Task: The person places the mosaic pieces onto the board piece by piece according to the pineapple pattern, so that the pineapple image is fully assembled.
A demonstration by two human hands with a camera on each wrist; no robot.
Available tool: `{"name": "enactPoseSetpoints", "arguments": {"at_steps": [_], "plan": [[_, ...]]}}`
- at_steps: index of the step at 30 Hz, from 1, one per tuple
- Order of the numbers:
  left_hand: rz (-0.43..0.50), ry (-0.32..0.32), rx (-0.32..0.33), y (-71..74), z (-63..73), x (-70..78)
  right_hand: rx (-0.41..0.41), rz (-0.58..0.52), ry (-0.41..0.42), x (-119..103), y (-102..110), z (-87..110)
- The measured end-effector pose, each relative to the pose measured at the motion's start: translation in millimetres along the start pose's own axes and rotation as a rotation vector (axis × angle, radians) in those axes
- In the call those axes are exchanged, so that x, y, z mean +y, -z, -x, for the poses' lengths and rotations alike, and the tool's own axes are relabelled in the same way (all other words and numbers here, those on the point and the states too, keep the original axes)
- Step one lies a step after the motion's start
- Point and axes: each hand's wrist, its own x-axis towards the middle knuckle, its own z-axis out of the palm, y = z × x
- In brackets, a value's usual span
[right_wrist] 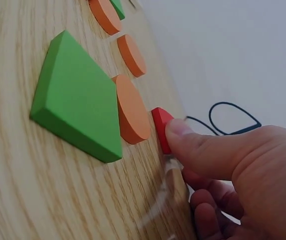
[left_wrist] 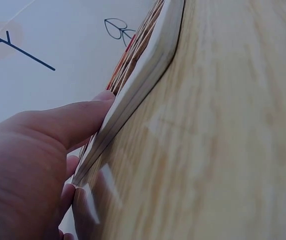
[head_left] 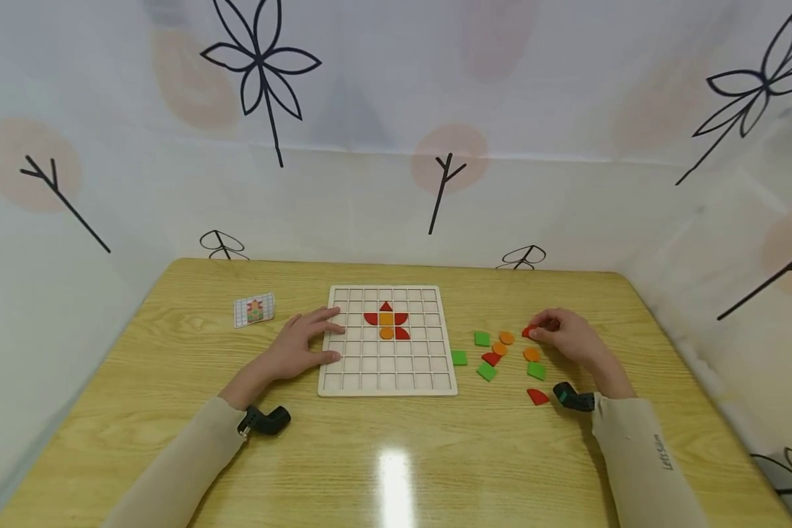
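My left hand [head_left: 297, 345] lies with spread fingers over the left edge of a white grid board [head_left: 343, 374]. In the left wrist view its thumb touches the rim of the board [left_wrist: 138, 82]. On the grid, red pieces surround an orange square [head_left: 386, 319] and an orange disc [head_left: 386, 333], with a red triangle [head_left: 386, 306] on top. Right of the board, my right hand [head_left: 567, 336] pinches a red quarter-circle piece [right_wrist: 160, 129] between thumb and fingers, close over the table. An orange disc [right_wrist: 134, 111] and a green square [right_wrist: 78, 97] are beside it.
Several loose green squares [head_left: 482, 339], orange discs [head_left: 506, 338] and red quarter-circles [head_left: 537, 397] lie right of the board. One green square [head_left: 459, 358] is at its right edge. A picture card [head_left: 254, 310] lies to the left. A patterned cloth [head_left: 343, 198] stands behind the table.
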Motion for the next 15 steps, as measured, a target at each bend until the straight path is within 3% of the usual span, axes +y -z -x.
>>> {"name": "enactPoseSetpoints", "arguments": {"at_steps": [15], "plan": [[0.002, 0.016, -0.002, -0.5, -1.1, -0.3, 0.009, -0.094, -0.035, 1.8, 1.4, 0.7]]}}
